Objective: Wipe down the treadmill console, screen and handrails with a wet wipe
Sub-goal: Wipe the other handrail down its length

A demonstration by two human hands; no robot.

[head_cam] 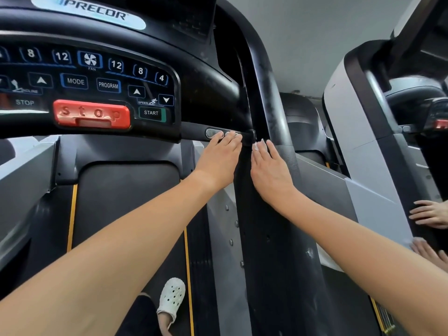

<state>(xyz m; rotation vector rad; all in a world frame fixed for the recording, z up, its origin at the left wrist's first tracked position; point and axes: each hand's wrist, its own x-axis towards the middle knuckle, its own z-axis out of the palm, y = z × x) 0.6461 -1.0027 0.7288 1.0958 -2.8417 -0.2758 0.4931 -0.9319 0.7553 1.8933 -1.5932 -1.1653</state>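
Wiping the handrails (269, 100) now, left hand (218, 161) flat on the crossbar (191, 129) under the console (109, 86), right hand (270, 172) flat too, pressing the barely visible wet wipe (255, 146) against the upright one; next, likely sliding downward with steady pressure.

The wet wipe (256, 147) is nearly all hidden under the right hand (271, 170). Only a white scrap shows by the fingertips, so I can't tell how it's folded. The left hand (218, 161) covers part of the 2 metal pads (213, 132) on the crossbar (194, 128). The console (97, 81) runs off the left edge, which cuts its outermost buttons. The screen (189, 18) above is chopped by the top edge, dark and unreadable. The letters on the red stop bar (92, 113) are blurred. At the right edge, another person's hand (430, 214) and a second hand (428, 252) below it are cut off at the wrist, against a neighbouring treadmill (358, 122). The leg above a white clog (171, 299) is cut off by the bottom edge.
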